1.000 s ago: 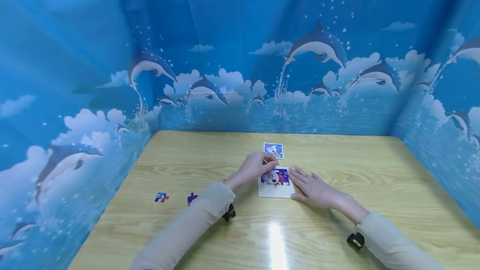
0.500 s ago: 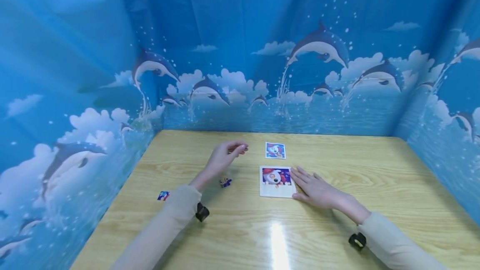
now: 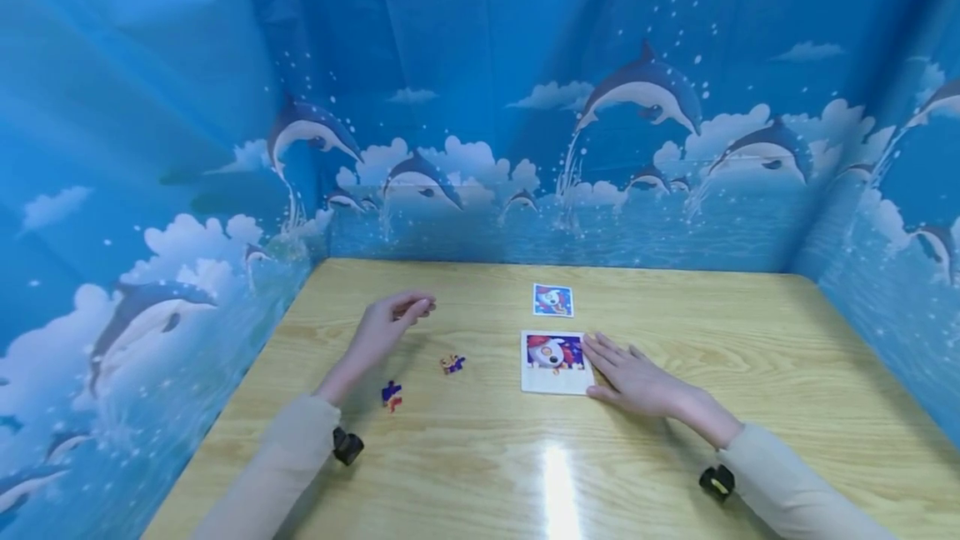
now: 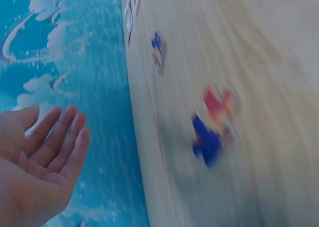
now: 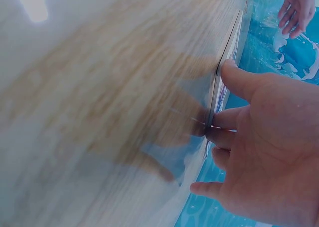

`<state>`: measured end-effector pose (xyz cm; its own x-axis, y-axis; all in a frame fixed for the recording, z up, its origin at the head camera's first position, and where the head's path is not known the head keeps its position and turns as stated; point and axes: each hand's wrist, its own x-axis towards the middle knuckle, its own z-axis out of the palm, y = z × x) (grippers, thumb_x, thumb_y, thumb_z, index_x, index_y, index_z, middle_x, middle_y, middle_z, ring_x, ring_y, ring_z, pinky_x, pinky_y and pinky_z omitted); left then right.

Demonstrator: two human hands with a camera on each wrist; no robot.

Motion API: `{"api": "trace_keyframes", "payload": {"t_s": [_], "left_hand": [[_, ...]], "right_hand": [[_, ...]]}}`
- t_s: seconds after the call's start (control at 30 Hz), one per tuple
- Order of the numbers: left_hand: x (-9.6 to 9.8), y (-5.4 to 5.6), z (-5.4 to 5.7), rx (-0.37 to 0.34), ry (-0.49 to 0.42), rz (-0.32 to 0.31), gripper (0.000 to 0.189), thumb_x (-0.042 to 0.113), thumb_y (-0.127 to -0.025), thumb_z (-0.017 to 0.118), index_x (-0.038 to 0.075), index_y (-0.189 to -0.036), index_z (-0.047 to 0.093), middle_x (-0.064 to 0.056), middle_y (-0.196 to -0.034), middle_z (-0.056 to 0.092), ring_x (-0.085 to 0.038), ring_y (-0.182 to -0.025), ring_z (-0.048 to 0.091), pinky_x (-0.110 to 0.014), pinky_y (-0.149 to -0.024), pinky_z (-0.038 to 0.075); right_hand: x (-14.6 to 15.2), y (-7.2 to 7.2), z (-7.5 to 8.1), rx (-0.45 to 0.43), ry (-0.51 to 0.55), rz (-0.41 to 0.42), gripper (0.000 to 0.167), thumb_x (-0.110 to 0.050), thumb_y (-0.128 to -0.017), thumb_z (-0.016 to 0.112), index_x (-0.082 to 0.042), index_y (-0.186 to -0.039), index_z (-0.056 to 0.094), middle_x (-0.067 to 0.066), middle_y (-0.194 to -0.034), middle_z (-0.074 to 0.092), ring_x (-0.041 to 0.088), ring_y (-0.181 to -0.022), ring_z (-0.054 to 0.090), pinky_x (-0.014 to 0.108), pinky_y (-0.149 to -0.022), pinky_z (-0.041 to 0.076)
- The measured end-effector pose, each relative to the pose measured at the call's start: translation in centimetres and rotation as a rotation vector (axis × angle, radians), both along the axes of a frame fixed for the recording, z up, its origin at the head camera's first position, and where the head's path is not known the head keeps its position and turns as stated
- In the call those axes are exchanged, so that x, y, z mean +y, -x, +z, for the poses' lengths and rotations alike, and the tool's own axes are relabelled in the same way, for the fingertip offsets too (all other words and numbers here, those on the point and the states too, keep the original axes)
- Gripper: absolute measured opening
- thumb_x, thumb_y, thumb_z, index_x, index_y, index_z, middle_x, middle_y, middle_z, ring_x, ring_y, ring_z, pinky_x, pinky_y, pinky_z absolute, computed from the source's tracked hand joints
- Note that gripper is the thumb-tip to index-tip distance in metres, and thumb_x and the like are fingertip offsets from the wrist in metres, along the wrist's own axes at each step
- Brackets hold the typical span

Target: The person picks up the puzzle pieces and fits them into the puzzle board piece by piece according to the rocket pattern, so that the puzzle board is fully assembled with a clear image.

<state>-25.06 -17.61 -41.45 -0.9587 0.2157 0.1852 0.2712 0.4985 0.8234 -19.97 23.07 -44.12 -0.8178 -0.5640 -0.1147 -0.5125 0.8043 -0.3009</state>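
A white puzzle board (image 3: pixel 557 382) lies flat mid-table, its upper part filled with a picture of a white cartoon figure on purple. My right hand (image 3: pixel 633 377) rests at its right edge with fingers extended; in the right wrist view the thumb and fingertips of this hand (image 5: pixel 274 137) touch the board's rim. Over the left of the table hovers my left hand (image 3: pixel 382 327), fingers loosely bent and holding nothing. In the left wrist view that hand (image 4: pixel 42 162) shows an empty palm. Below it lies a purple-and-red puzzle piece (image 3: pixel 392 396); another puzzle piece (image 3: pixel 452 364) lies between it and the board.
A small picture card (image 3: pixel 552 300) with a similar figure lies just behind the board. Blue dolphin-printed curtains (image 3: pixel 480 223) close off the back and sides of the wooden table (image 3: pixel 675 307). Light glares on the tabletop in front of the board.
My left hand has moved left from over the board, past the two loose pieces. Its forearm now covers a third piece seen earlier at far left. My right hand has stayed at the board.
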Motion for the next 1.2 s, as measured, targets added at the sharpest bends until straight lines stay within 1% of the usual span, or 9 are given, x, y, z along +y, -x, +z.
{"api": "trace_keyframes", "payload": {"t_s": [0.17, 0.37, 0.53, 0.67, 0.73, 0.8, 0.9, 1.0, 1.2], "left_hand": [[-3.0, -0.7, -0.8, 0.039, 0.051, 0.023, 0.034, 0.028, -0.106, 0.056, 0.006, -0.129, 0.066, -0.011, -0.120, 0.072, -0.026, -0.108, 0.070, -0.043, -0.094, 0.057], [-6.6, -2.2, -1.7, 0.066, 0.126, 0.029, 0.032, 0.025, -0.105, 0.058, 0.004, -0.128, 0.067, -0.011, -0.119, 0.072, -0.028, -0.108, 0.070, -0.045, -0.093, 0.057], [-9.2, -3.6, -2.1, 0.020, 0.209, 0.040, 0.033, 0.026, -0.104, 0.059, 0.004, -0.129, 0.066, -0.011, -0.120, 0.072, -0.030, -0.110, 0.068, -0.048, -0.095, 0.056], [-10.9, -4.7, -2.4, -0.036, 0.260, 0.046, 0.031, 0.022, -0.101, 0.065, 0.003, -0.126, 0.067, -0.010, -0.114, 0.073, -0.027, -0.104, 0.069, -0.041, -0.089, 0.058], [-11.6, -5.2, -2.5, -0.067, 0.277, 0.048, 0.029, 0.018, -0.097, 0.070, 0.003, -0.123, 0.069, -0.009, -0.110, 0.074, -0.024, -0.099, 0.070, -0.035, -0.085, 0.060], [-12.1, -5.5, -2.6, -0.076, 0.296, 0.029, 0.030, 0.013, -0.093, 0.073, 0.001, -0.120, 0.069, -0.011, -0.107, 0.074, -0.024, -0.096, 0.071, -0.033, -0.082, 0.060], [-12.8, -6.0, -2.7, -0.100, 0.310, 0.019, 0.034, 0.010, -0.087, 0.078, 0.000, -0.118, 0.070, -0.013, -0.108, 0.074, -0.026, -0.096, 0.071, -0.035, -0.083, 0.060], [-13.3, -6.3, -2.8, -0.099, 0.341, 0.013, 0.037, 0.013, -0.084, 0.081, 0.000, -0.117, 0.071, -0.016, -0.109, 0.074, -0.028, -0.097, 0.070, -0.040, -0.084, 0.060], [-13.6, -6.4, -3.0, -0.086, 0.405, 0.027, 0.033, 0.016, -0.080, 0.085, 0.004, -0.109, 0.074, -0.011, -0.101, 0.074, -0.025, -0.090, 0.069, -0.040, -0.079, 0.061]], "right_hand": [[0.0, 0.1, 0.0, 0.023, -0.003, 0.005, 0.071, -0.038, -0.104, 0.054, 0.005, -0.155, 0.029, 0.027, -0.163, 0.020, 0.048, -0.149, 0.018, 0.072, -0.115, 0.017], [0.0, 0.1, 0.1, 0.009, -0.001, 0.000, 0.071, -0.038, -0.105, 0.053, 0.004, -0.156, 0.028, 0.026, -0.164, 0.019, 0.047, -0.150, 0.017, 0.071, -0.116, 0.015], [0.1, 0.1, 0.0, 0.010, 0.004, -0.002, 0.071, -0.037, -0.105, 0.054, 0.004, -0.156, 0.027, 0.026, -0.163, 0.019, 0.047, -0.150, 0.016, 0.072, -0.116, 0.015], [0.1, 0.0, 0.0, 0.003, 0.007, 0.001, 0.071, -0.038, -0.105, 0.053, 0.004, -0.156, 0.027, 0.026, -0.164, 0.018, 0.047, -0.150, 0.016, 0.071, -0.116, 0.014], [0.1, 0.0, 0.0, 0.001, 0.009, 0.002, 0.071, -0.038, -0.105, 0.053, 0.004, -0.156, 0.027, 0.026, -0.164, 0.018, 0.047, -0.150, 0.016, 0.072, -0.116, 0.014], [0.1, 0.1, 0.0, 0.000, 0.009, 0.001, 0.071, -0.038, -0.105, 0.053, 0.004, -0.156, 0.027, 0.026, -0.164, 0.018, 0.047, -0.150, 0.016, 0.072, -0.116, 0.014], [0.2, 0.1, 0.0, -0.003, 0.010, -0.002, 0.071, -0.038, -0.105, 0.053, 0.004, -0.156, 0.027, 0.026, -0.164, 0.018, 0.047, -0.150, 0.016, 0.072, -0.116, 0.014], [0.1, 0.0, 0.0, -0.005, 0.009, -0.002, 0.071, -0.038, -0.105, 0.053, 0.004, -0.156, 0.027, 0.026, -0.164, 0.018, 0.047, -0.150, 0.016, 0.072, -0.116, 0.014], [0.0, 0.0, 0.0, -0.007, 0.011, 0.003, 0.071, -0.038, -0.105, 0.053, 0.005, -0.156, 0.027, 0.027, -0.163, 0.019, 0.048, -0.150, 0.017, 0.072, -0.116, 0.015]]}}
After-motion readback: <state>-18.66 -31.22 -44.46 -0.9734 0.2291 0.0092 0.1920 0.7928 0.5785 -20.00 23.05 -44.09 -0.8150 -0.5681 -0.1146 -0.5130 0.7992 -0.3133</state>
